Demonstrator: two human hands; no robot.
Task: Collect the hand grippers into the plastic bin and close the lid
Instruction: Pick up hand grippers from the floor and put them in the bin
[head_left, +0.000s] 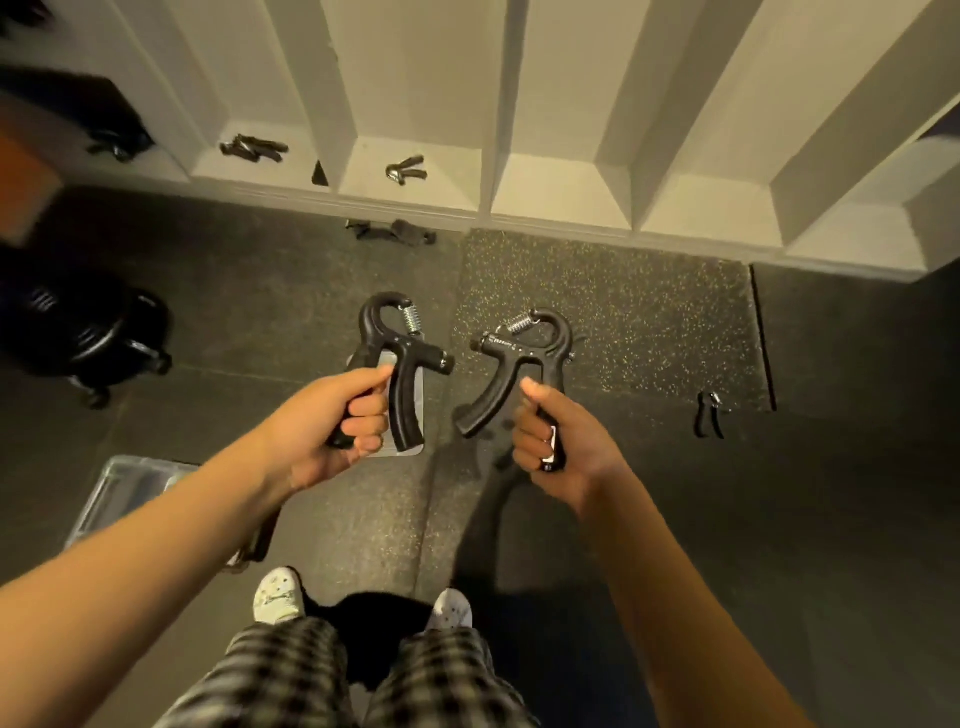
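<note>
My left hand (332, 431) grips one handle of a black hand gripper (402, 358) with a steel spring, held above the floor. My right hand (550, 441) grips the handle of a second black hand gripper (519, 358), its spring end up. Another hand gripper (709, 415) lies on the floor to the right. More lie in the white cubbies: one hand gripper (254, 148) at left, one (407, 170) in the middle, and another (389, 231) on the floor by the shelf base. A clear plastic bin (124, 493) sits on the floor at lower left, partly hidden by my left arm.
White cubby shelving (561, 202) runs across the back. A black wheeled stool (88, 338) stands at left. A flat clear lid-like piece (410, 410) lies on the floor under my left hand. A speckled rubber mat (623, 322) covers the floor at right. My feet are below.
</note>
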